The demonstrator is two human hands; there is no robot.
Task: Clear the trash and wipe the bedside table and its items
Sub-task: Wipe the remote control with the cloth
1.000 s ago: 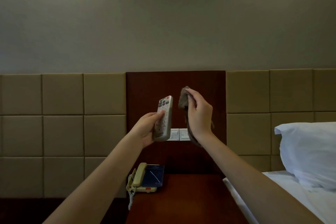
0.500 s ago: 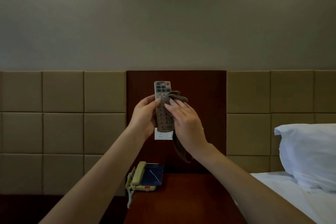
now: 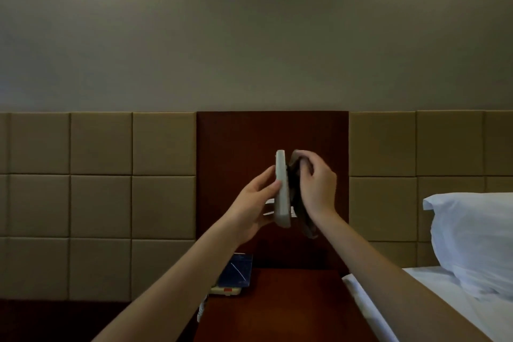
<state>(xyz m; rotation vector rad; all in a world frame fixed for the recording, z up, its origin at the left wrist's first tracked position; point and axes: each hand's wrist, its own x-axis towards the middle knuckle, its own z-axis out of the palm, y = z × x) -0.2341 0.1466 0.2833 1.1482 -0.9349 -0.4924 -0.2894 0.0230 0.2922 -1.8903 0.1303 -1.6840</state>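
Both hands are raised in front of the dark wooden panel above the bedside table.

The left hand grips the remote, with its fingers and thumb closed on the lower half. The remote stands upright and edge-on to the camera, so its buttons cannot be seen.

The right hand has its fingers curled round a dark cloth and holds it against the remote's right face. 1 loose end of the cloth hangs below the hand, past the remote's lower end.

A white switch plate on the panel shows partly behind the remote.

At the table's back left corner sits a beige telephone, largely hidden by the left forearm, with a blue card lying on it.

Just beside the table's right edge is a white bed sheet carrying 1 white pillow.

Tan padded panels flank the wooden panel on both sides.
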